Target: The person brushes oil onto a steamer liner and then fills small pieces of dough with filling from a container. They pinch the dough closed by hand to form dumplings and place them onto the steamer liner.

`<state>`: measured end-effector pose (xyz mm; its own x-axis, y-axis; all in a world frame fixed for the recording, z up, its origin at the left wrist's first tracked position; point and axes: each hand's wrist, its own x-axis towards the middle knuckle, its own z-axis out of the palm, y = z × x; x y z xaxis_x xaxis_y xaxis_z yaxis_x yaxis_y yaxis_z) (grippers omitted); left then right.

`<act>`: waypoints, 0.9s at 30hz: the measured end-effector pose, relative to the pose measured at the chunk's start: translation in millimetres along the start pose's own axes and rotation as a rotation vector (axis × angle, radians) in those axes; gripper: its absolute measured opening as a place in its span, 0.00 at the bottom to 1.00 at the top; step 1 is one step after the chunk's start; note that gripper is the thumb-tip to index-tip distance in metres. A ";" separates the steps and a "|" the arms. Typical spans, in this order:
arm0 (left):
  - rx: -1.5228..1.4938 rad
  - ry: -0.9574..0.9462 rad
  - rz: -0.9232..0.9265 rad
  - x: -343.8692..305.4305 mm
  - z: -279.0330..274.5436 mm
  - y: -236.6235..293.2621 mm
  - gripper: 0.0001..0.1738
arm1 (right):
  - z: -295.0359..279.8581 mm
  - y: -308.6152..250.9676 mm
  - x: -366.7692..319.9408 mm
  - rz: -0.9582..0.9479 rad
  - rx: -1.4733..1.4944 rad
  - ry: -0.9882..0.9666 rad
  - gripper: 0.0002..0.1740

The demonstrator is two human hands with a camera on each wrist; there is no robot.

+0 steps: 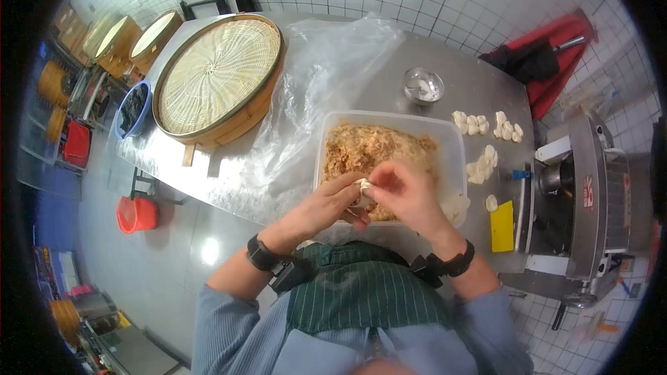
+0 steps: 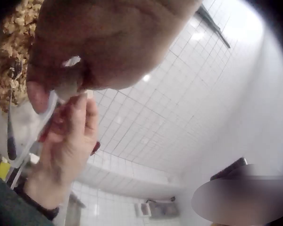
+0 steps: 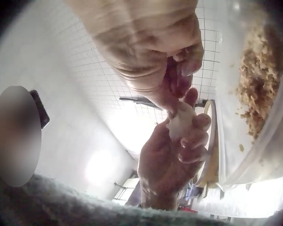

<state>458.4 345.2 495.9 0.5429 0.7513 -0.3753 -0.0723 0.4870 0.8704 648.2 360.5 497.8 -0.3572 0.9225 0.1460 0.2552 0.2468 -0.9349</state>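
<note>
Over the tub (image 1: 451, 146), dough (image 3: 181, 122) sits approx 2 o'clock of L hand (image 1: 330, 203) & 10 of R hand (image 1: 403, 194). L fingers curl round it, R fingertips pinch its edge; long axis unclear tbh.

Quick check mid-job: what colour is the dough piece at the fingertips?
The dough piece is plain whitish; it shows best in the right wrist view.

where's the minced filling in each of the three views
Head: just right of centre, the filling is partly covered by the right hand.
Left wrist: upper left edge.
Right wrist: upper right side.
Shared landmark: the plastic tub around it, at least partly visible in every view.
</note>
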 end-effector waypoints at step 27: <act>0.082 0.033 0.136 7.9 -7.4 -2.0 0.26 | -2.9 3.0 4.7 0.031 0.017 0.002 0.06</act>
<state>456.7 353.5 488.9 0.5045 0.8228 -0.2615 -0.0741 0.3431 0.9364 649.9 366.5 496.6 -0.3480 0.9301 0.1176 0.2508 0.2132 -0.9443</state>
